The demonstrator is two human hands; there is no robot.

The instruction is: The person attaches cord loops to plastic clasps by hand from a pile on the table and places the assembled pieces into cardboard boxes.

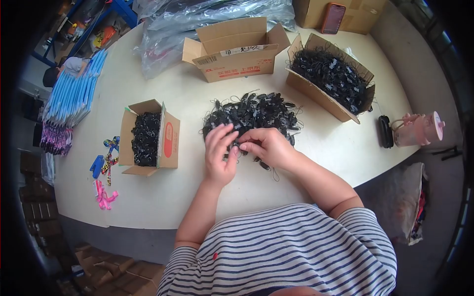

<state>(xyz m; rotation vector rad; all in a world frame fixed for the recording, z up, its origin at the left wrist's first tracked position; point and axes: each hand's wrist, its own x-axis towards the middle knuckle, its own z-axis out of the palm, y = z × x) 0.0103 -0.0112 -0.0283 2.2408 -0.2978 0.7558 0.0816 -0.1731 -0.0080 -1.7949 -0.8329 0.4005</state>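
Note:
A heap of small black clips with thin cord loops (256, 111) lies on the table in front of me. At its near edge my right hand (269, 147) pinches one small black piece between thumb and fingers; its exact shape is mostly hidden. My left hand (219, 155) is close beside it, fingers apart and curved over the heap's left edge, with its thumb near the right fingertips. Nothing clearly shows in the left hand. A loop of cord hangs out on the table below the right hand.
Black pieces fill a small carton (169, 140) at left and a larger carton (316, 93) at back right. Behind the heap stands an open carton (237, 66). A pink cup (417, 129), black case (385, 131), phone (334, 18), blue stapler (97, 166) and lanyards (105, 197) lie around.

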